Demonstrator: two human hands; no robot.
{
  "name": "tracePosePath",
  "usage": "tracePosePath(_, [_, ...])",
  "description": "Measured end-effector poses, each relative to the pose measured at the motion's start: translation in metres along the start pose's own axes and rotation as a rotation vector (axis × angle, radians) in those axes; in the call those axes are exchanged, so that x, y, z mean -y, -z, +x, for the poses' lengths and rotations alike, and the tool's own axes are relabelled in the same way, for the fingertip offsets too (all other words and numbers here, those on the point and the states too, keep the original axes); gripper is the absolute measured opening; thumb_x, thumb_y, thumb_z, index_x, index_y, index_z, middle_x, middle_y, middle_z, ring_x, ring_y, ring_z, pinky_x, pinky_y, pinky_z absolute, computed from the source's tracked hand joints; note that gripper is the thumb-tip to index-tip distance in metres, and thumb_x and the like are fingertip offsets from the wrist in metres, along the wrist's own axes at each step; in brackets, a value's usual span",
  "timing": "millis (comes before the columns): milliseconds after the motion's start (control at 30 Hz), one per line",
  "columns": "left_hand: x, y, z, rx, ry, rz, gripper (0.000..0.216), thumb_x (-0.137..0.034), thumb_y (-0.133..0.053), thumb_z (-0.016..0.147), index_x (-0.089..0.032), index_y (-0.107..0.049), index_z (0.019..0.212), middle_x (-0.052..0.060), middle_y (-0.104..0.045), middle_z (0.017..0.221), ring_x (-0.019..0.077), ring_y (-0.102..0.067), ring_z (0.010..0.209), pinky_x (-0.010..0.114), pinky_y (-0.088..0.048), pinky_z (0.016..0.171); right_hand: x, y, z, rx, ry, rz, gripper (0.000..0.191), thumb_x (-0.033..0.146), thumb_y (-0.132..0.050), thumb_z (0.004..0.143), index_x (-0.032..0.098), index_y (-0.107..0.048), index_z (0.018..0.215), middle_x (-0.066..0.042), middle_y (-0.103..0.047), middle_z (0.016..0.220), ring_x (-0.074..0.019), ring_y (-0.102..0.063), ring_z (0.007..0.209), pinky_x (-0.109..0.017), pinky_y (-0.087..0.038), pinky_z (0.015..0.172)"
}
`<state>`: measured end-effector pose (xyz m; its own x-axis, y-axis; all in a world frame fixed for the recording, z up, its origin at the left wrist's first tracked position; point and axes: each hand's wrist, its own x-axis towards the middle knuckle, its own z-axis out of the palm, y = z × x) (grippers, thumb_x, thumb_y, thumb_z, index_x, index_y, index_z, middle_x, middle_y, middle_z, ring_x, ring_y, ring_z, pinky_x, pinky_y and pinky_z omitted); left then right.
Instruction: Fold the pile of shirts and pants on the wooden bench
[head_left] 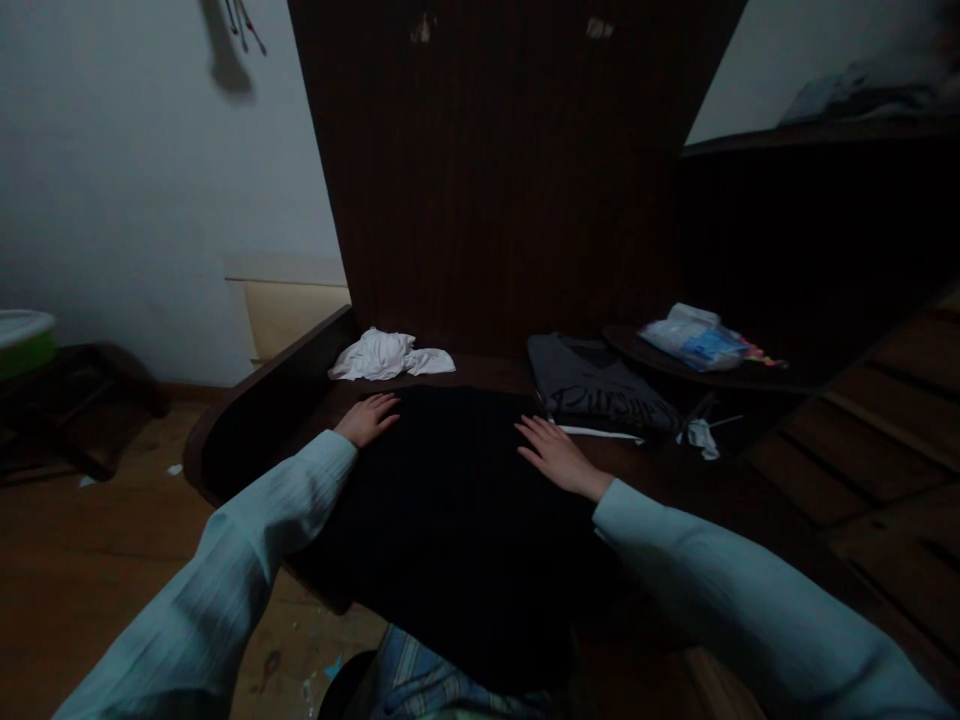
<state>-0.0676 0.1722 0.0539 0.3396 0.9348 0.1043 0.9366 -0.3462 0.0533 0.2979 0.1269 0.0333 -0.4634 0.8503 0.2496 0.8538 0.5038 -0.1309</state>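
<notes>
A black garment point(450, 500) lies spread flat on a dark wooden table point(255, 410) in front of me. My left hand point(367, 418) rests palm down on the garment's far left edge, fingers stretched out. Flat on the garment's far right part lies my right hand point(555, 455), its fingers also extended. Both arms wear pale blue-grey sleeves. Neither hand grips anything.
A crumpled white cloth point(390, 355) lies at the table's back. A folded grey shirt point(596, 390) sits to the right, next to a plastic bag point(697, 338) on a dark round tray. A tall dark wooden panel point(495, 170) stands behind. A green basin point(22, 340) is at far left.
</notes>
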Motion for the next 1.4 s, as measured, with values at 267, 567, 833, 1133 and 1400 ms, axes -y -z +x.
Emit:
tracePosePath(267, [0.026,-0.02,-0.015,-0.051,0.074,-0.06,0.046,-0.041,-0.031,0.084,-0.021,-0.046,0.123,0.006,-0.044,0.133,0.0195,-0.039,0.122,0.035,-0.033,0.099,-0.001,-0.003,0.0,0.085,0.049,-0.066,0.05,0.042,-0.03,0.089,0.016,-0.037,0.13,-0.01,-0.035,0.138,-0.0245,-0.03,0.128,-0.044,-0.027,0.103])
tracePosePath(567, [-0.002,0.017,-0.003,0.149,0.288,0.101,0.042,-0.043,-0.029,0.085,-0.018,-0.057,0.105,0.011,-0.057,0.113,0.0244,-0.055,0.101,0.035,-0.043,0.083,0.036,0.023,0.071,0.202,-0.165,-0.183,0.036,0.035,-0.036,0.088,0.012,-0.058,0.102,-0.017,-0.06,0.105,-0.0264,-0.056,0.098,-0.035,-0.044,0.078])
tracePosePath(833, [-0.037,0.0,0.037,0.004,0.214,0.086,0.041,-0.034,-0.04,0.084,-0.013,-0.045,0.119,0.014,-0.049,0.125,0.0262,-0.045,0.114,0.038,-0.038,0.091,0.056,-0.018,0.122,0.102,-0.063,-0.017,0.044,0.033,-0.038,0.088,0.013,-0.04,0.127,-0.014,-0.041,0.133,-0.0244,-0.036,0.122,-0.039,-0.031,0.097])
tracePosePath(1133, [-0.027,-0.013,0.034,-0.175,0.162,-0.036,0.036,-0.022,-0.043,0.082,-0.015,-0.049,0.117,0.011,-0.055,0.11,0.0235,-0.05,0.103,0.034,-0.04,0.088,0.047,-0.025,0.112,-0.073,0.038,0.036,0.041,0.011,-0.039,0.082,0.012,-0.043,0.123,-0.013,-0.05,0.113,-0.0209,-0.045,0.104,-0.033,-0.037,0.089])
tracePosePath(1400, [-0.031,-0.01,0.03,-0.325,0.202,-0.019,0.04,-0.023,-0.043,0.08,-0.011,-0.045,0.118,0.016,-0.047,0.116,0.0279,-0.043,0.107,0.039,-0.036,0.091,0.036,-0.005,0.075,0.013,0.13,0.184,0.018,0.022,-0.04,0.085,0.016,-0.057,0.087,-0.003,-0.058,0.076,-0.0138,-0.053,0.072,-0.025,-0.038,0.067])
